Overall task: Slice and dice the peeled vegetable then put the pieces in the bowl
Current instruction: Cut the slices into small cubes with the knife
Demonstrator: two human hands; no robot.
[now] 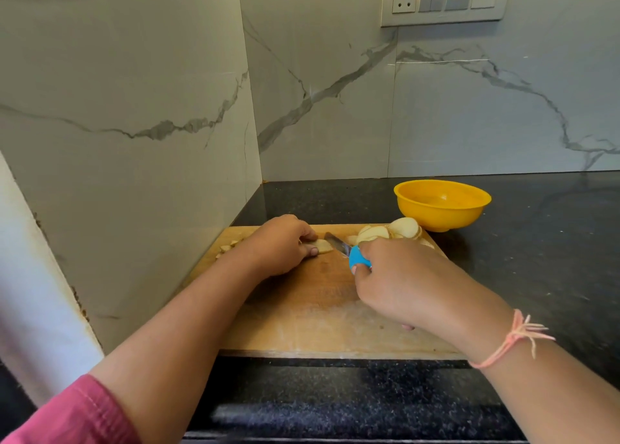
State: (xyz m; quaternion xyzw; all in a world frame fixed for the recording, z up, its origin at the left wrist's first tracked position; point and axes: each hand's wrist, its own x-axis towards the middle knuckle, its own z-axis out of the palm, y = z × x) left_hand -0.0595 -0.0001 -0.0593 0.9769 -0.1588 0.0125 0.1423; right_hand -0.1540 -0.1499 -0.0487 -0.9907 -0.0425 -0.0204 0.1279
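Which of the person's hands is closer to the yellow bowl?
Right. The right hand, gripping the blue-handled knife, is close to the yellow bowl, on its near-left side; the left hand pinches a slice further left on the cutting board.

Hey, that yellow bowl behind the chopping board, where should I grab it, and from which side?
Take the yellow bowl by its near rim, from above on the chopping board side. It stands upright and open, flaring from a narrow base to a thin lip, so a thumb inside and fingers outside should pinch it well. The right hand is nearer, but it holds the knife.
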